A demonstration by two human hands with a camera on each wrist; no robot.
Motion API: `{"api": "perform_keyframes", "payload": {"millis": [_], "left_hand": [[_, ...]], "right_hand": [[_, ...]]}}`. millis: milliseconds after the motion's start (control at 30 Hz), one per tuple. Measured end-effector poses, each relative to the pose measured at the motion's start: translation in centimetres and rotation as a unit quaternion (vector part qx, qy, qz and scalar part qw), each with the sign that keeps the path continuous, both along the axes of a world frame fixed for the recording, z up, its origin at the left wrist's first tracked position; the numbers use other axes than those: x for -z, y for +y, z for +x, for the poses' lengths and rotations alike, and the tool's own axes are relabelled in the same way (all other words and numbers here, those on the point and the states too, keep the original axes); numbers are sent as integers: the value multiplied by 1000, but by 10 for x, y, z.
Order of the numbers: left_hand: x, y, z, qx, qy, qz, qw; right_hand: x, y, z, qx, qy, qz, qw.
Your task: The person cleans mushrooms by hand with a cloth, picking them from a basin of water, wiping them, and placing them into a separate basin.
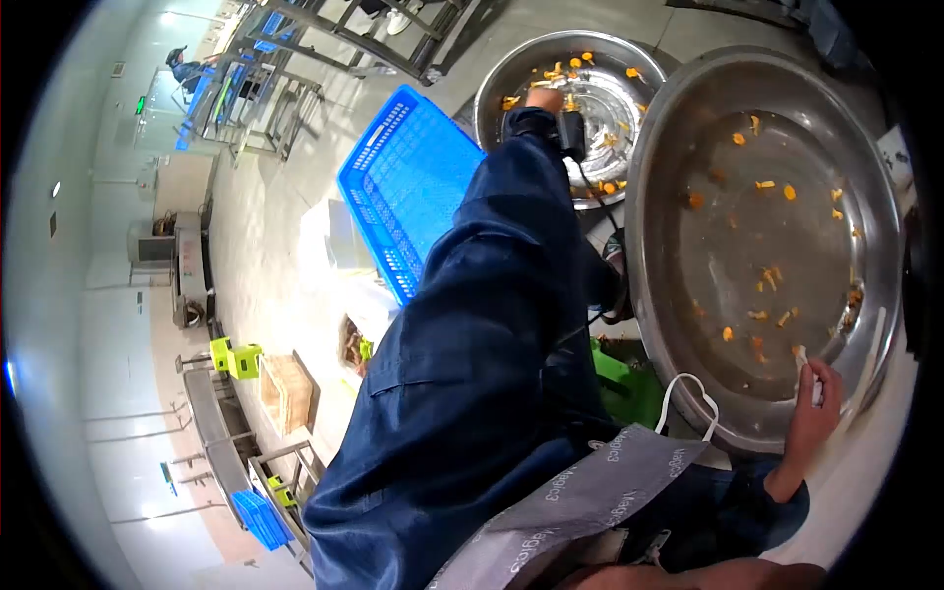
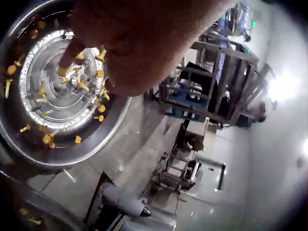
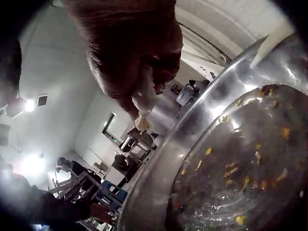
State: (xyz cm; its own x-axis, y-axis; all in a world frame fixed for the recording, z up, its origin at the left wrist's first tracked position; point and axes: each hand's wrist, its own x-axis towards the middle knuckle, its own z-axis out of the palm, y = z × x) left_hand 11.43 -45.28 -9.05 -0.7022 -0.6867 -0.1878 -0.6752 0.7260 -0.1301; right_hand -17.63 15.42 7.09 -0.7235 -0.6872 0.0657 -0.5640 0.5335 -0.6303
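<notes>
My left hand (image 1: 544, 99) reaches over the rim of the smaller metal basin (image 1: 489, 98). In the left wrist view a straight finger (image 2: 72, 54) points down at small yellow mushrooms (image 2: 81, 85) in the basin. Most of that hand is dark and its far side hidden. Over the near edge of the large metal basin (image 1: 657, 295), my right hand (image 1: 815, 413) pinches a short whitish object with a pale tip (image 3: 143, 96). Its kind cannot be told. Yellow-orange pieces (image 1: 769, 279) lie scattered on the large basin's bottom, below this hand.
A blue plastic crate (image 1: 418, 187) stands left of the smaller basin. A green thing (image 1: 626, 385) sits between my leg and the large basin. A grey face mask (image 1: 590, 492) hangs in front of my lap. Metal frames (image 1: 393, 39) and a seated person (image 1: 182, 67) are farther off.
</notes>
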Motion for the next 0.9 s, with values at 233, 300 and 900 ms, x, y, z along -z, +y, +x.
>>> {"api": "perform_keyframes", "payload": {"millis": [233, 300, 900], "left_hand": [[-68, 160, -140, -55, 386, 142, 910], [-55, 197, -155, 39, 342, 220, 913], [86, 286, -190, 48, -6, 552, 833]], "right_hand": [[-8, -2, 9, -19, -5, 6, 1000], [-7, 0, 10, -19, 38, 5, 999], [-30, 13, 14, 0, 38, -76, 996]]}}
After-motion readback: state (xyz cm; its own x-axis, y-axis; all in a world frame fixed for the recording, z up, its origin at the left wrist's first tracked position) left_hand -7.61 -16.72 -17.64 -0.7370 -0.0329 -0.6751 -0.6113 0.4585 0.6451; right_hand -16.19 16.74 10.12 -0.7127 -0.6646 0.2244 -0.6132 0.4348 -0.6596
